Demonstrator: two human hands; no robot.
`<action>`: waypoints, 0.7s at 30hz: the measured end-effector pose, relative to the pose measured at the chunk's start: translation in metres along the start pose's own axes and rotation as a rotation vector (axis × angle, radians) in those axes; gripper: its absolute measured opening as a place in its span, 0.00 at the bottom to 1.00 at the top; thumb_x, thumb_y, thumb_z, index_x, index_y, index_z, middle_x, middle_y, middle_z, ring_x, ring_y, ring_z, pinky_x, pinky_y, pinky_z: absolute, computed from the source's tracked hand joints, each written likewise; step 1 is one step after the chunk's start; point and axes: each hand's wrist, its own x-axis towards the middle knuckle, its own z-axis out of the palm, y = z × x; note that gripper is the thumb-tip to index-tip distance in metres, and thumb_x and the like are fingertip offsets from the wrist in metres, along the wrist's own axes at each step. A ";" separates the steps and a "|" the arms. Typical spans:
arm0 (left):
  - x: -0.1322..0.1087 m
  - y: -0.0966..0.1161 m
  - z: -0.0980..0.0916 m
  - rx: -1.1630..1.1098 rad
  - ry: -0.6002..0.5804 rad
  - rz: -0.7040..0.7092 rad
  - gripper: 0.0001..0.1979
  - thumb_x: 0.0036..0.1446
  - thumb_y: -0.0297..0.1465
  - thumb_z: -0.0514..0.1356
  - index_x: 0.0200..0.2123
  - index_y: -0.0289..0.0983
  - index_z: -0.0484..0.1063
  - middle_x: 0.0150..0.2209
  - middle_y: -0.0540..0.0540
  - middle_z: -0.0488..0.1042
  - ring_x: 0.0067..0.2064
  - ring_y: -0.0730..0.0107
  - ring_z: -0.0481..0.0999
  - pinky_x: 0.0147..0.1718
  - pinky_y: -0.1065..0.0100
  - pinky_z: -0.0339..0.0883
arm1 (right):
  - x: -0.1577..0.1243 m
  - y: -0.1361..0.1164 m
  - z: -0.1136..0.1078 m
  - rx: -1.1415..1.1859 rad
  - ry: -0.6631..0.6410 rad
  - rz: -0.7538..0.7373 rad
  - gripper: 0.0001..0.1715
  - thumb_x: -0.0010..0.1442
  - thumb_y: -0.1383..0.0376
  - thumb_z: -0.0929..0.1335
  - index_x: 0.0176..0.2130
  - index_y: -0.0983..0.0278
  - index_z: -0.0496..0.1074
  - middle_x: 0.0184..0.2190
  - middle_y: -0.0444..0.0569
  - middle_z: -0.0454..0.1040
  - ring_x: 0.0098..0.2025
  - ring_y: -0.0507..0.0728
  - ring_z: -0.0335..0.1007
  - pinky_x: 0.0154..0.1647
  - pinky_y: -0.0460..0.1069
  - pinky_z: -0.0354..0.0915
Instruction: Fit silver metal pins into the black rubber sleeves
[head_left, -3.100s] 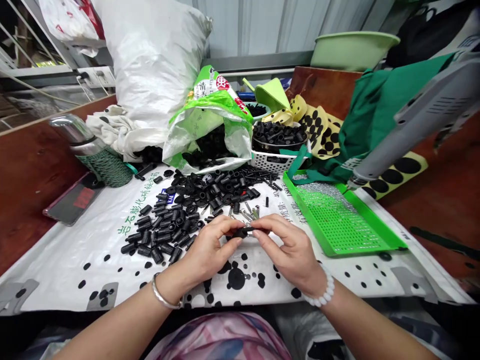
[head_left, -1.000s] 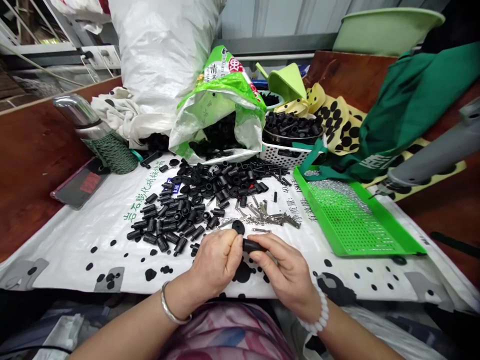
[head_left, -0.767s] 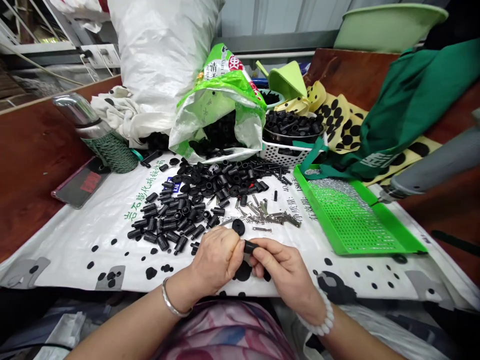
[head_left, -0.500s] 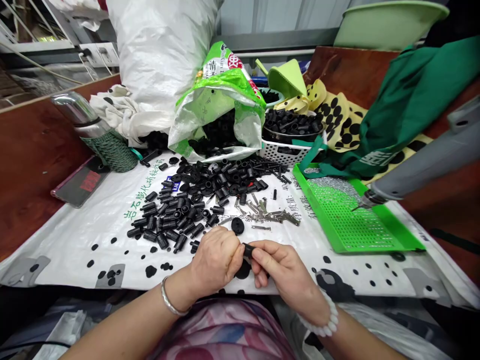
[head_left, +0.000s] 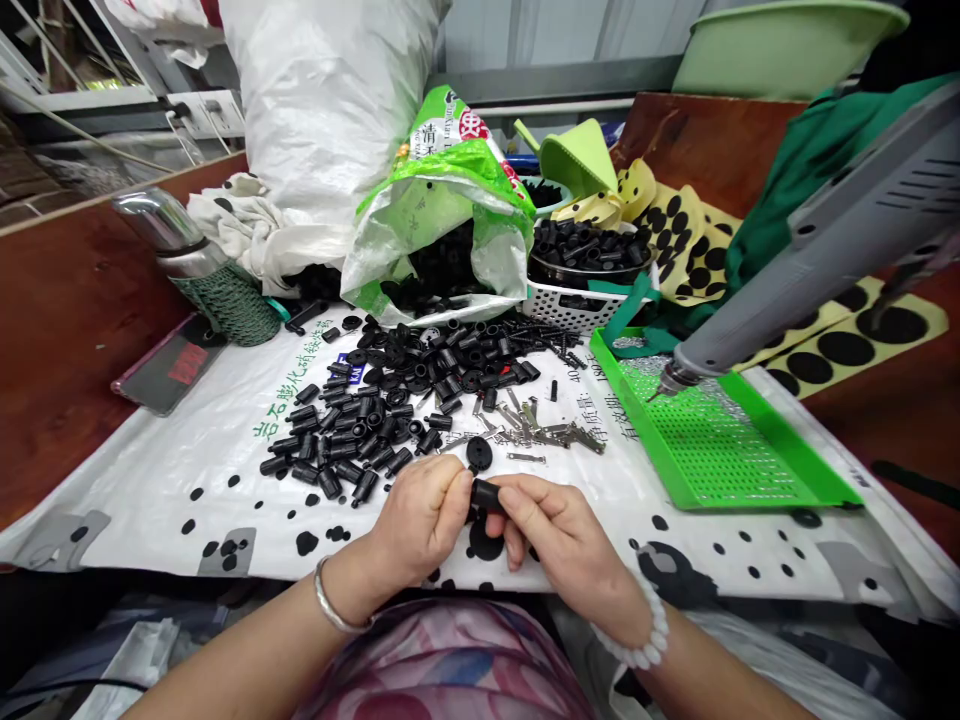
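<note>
Between my two hands is a short black plastic cylinder (head_left: pixel 486 493), held level over the front of the table. My right hand (head_left: pixel 559 525) pinches its right end between thumb and fingers. My left hand (head_left: pixel 424 515) is closed in a fist at its left end, its thumb touching the part; whatever lies inside that fist is hidden. Just beyond the fingertips lies a round black disc with holes (head_left: pixel 478 453). A pile of similar black cylinders (head_left: pixel 360 430) spreads to the left, and thin metal strips (head_left: pixel 540 430) lie behind the disc.
On the right, a grey electric screwdriver (head_left: pixel 750 270) hangs over a green tray (head_left: pixel 720 450) of small silvery pieces. At the back stand an open green-and-white bag (head_left: pixel 442 190) of black parts and a white basket (head_left: pixel 570 308). A flask (head_left: pixel 210 280) and phone (head_left: pixel 169 365) are at left.
The screwdriver has swung left, farther over the green tray. More of the black cylinder shows between my hands, my left hand having shifted slightly left. The view has moved a little.
</note>
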 end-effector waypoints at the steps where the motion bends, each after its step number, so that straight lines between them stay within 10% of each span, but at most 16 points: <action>1: -0.001 -0.002 -0.002 -0.048 0.001 -0.061 0.15 0.62 0.29 0.43 0.22 0.38 0.55 0.20 0.52 0.56 0.22 0.74 0.57 0.23 0.70 0.53 | 0.001 -0.001 -0.001 0.000 0.013 -0.019 0.20 0.58 0.53 0.62 0.33 0.67 0.71 0.22 0.43 0.68 0.17 0.46 0.59 0.19 0.44 0.59; 7: -0.005 -0.016 -0.025 -0.194 0.108 -0.329 0.15 0.63 0.33 0.42 0.23 0.38 0.55 0.19 0.54 0.54 0.21 0.76 0.55 0.21 0.72 0.51 | 0.011 0.002 -0.006 0.037 0.084 -0.042 0.21 0.58 0.53 0.62 0.41 0.67 0.71 0.27 0.47 0.70 0.18 0.46 0.60 0.18 0.44 0.61; 15: -0.004 -0.012 -0.020 0.026 0.032 -0.099 0.14 0.61 0.28 0.43 0.22 0.38 0.52 0.20 0.53 0.54 0.23 0.74 0.56 0.24 0.70 0.50 | 0.018 -0.004 0.012 -0.056 -0.014 -0.013 0.16 0.58 0.57 0.63 0.39 0.66 0.70 0.22 0.42 0.69 0.15 0.45 0.58 0.15 0.42 0.58; 21: -0.005 -0.009 -0.011 -0.078 -0.003 -0.273 0.15 0.61 0.32 0.43 0.21 0.38 0.50 0.19 0.54 0.53 0.22 0.75 0.54 0.23 0.70 0.49 | 0.013 0.001 0.014 -0.285 0.032 -0.222 0.09 0.58 0.64 0.64 0.40 0.64 0.69 0.23 0.43 0.70 0.21 0.49 0.65 0.22 0.44 0.65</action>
